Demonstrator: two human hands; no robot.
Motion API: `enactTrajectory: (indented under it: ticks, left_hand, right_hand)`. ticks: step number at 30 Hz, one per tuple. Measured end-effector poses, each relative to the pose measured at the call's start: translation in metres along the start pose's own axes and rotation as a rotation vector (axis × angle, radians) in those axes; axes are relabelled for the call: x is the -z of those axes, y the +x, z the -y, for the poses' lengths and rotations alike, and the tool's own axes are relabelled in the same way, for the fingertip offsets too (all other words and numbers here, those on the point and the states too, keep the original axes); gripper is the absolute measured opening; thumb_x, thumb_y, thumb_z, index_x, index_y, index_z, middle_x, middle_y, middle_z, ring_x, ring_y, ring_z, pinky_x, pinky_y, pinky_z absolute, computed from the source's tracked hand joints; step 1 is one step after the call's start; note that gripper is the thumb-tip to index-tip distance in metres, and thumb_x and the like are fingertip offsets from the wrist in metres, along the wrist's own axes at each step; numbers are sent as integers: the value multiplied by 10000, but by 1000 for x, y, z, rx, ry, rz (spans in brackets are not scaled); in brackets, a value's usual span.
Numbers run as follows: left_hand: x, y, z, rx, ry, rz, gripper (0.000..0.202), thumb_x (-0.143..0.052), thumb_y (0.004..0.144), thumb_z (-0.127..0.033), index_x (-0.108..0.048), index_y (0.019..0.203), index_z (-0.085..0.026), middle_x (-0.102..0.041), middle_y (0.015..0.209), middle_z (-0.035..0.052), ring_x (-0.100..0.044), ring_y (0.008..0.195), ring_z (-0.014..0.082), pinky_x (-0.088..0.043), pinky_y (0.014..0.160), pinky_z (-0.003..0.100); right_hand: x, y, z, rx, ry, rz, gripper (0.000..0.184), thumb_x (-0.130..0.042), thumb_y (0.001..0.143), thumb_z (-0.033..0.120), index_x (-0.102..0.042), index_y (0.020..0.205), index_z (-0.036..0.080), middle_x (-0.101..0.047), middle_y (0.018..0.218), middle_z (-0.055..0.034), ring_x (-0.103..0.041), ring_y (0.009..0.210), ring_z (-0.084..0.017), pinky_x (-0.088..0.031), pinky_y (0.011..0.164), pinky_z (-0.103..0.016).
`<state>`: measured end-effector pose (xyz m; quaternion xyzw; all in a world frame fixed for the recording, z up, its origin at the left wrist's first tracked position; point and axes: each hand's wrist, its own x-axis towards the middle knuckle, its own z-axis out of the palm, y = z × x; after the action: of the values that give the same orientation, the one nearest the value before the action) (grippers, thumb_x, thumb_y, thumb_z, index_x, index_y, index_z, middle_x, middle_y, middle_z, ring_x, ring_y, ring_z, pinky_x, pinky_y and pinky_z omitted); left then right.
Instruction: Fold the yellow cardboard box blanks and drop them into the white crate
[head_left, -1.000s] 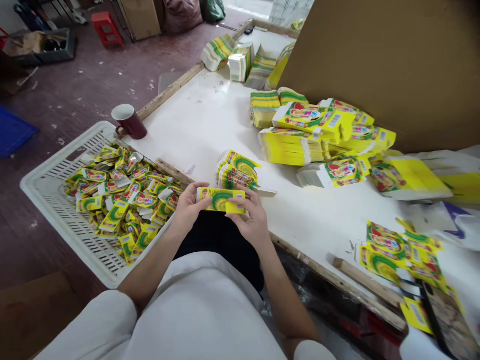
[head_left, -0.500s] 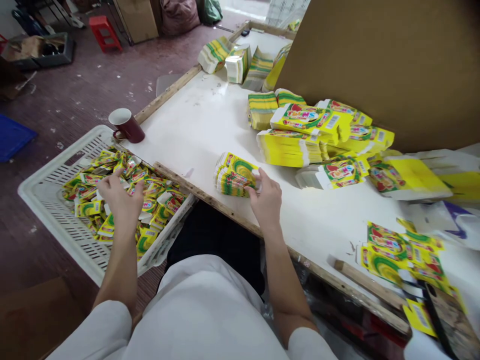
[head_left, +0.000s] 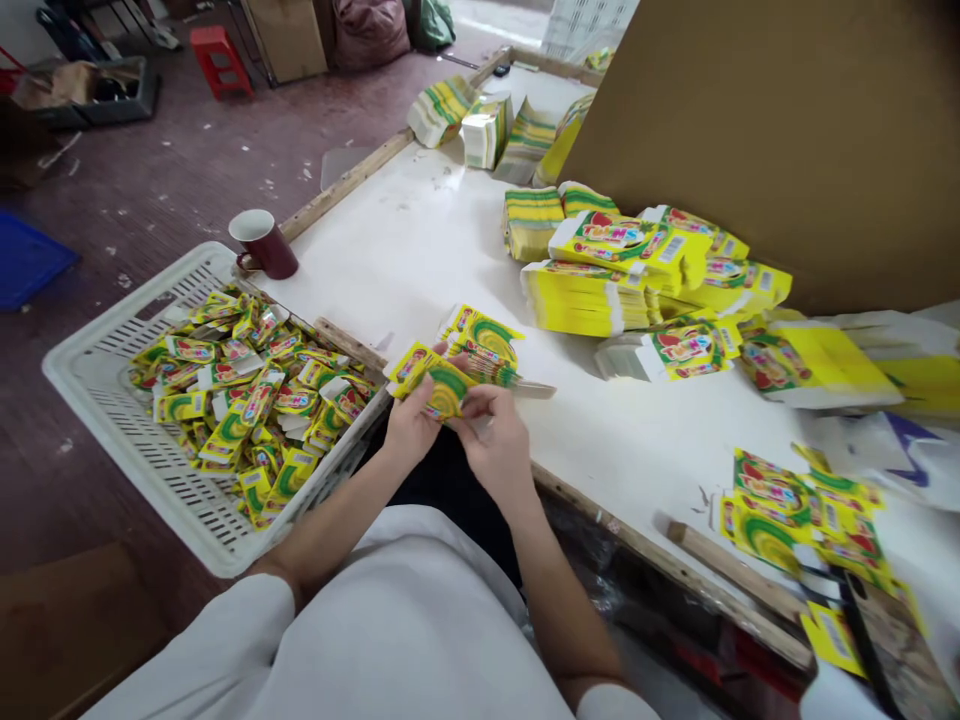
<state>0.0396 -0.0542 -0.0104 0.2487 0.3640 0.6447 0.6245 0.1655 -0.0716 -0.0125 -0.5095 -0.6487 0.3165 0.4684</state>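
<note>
1. The left hand [head_left: 412, 432] pinches a flattish, oblong yellow card box [head_left: 448, 387] by the white table's [head_left: 360, 250] edge.
2. The right hand [head_left: 499, 447] grips its other end, fingers curled.
3. Behind it, a fanned card stack [head_left: 489, 335]; leftward, a slotted plastic basket [head_left: 225, 557].

Basket [head_left: 97, 405] at left — cartons [head_left: 251, 405] inside, mug [head_left: 268, 250] behind, on table [head_left: 390, 250]

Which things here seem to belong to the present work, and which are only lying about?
Seem in use:
yellow carton, held by left hand and right hand
fanned carton stack
white basket holding cartons

Apparently lying about:
maroon mug
red stool
blue object
</note>
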Motion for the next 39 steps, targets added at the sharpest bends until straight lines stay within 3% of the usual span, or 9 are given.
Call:
enactTrajectory:
  ticks: [6,9,12,14,16,19,27,33,39]
  left_hand:
    - [-9,6,-11,-52,38,-217,526,-578,807,-750,-618,896,-233,-624,761,34,-664,762,196,-576,765,363]
    - [-4,3,-10,-64,112,-259,635,-529,754,-869,-578,872,-247,-593,749,15,-661,788,190,-569,743,333]
    - [0,-1,-8,-18,146,-162,812,-486,659,-974,-638,959,-235,-688,889,56,-691,930,231,-575,779,345]
    - [4,-3,-6,6,140,-106,760,-624,664,-893,-680,1011,-219,-733,996,74,-693,1005,242,-568,830,344]
    - [8,-4,-4,8,137,-88,596,-796,686,-690,-711,1034,-213,-757,1040,61,-697,1035,230,-552,885,331]
    - [11,-4,2,-15,136,-93,456,-863,699,-517,-750,1022,-216,-783,1020,38,-716,1011,214,-547,910,323]
    - [13,-7,4,-9,64,-170,447,-913,620,-528,-794,921,-220,-806,900,14,-726,778,163,-581,768,284]
    - [19,-4,5,-52,123,-223,367,-908,632,-504,-784,820,-214,-781,780,-5,-708,743,165,-566,734,289]
    - [30,2,-9,-62,168,-132,361,-904,650,-502,-754,828,-225,-764,796,-15,-702,742,148,-566,762,286]
  right_hand:
    - [-28,-22,5,-170,556,175,363,-771,815,368,-580,1108,271,-672,970,-23,-682,879,-182,-591,784,-325]
    - [-33,-18,0,-208,536,177,417,-822,763,392,-611,1099,264,-689,961,-23,-668,833,-185,-584,761,-336]
    - [-26,-10,-6,-227,467,111,358,-802,774,370,-644,1074,255,-706,938,-26,-670,804,-189,-587,755,-350]
    - [-20,-6,-9,-239,505,81,332,-773,802,386,-654,1083,255,-734,971,-40,-701,860,-204,-602,796,-370]
    - [-14,-3,-9,-248,552,73,325,-757,822,420,-667,1087,254,-761,1017,-52,-723,921,-217,-608,851,-392]
    - [-13,-3,-7,-266,586,57,319,-756,830,452,-688,1067,250,-780,1015,-49,-731,923,-214,-608,868,-395]
    - [-22,-6,-11,-331,619,-67,284,-756,814,493,-692,923,239,-764,865,-22,-696,776,-191,-599,753,-349]
    - [-24,-11,-12,-258,526,0,221,-726,853,457,-683,832,241,-721,764,1,-666,711,-177,-589,690,-325]
    - [-6,-9,-17,-163,373,59,96,-725,853,331,-764,891,252,-720,812,-8,-658,755,-192,-561,693,-330]
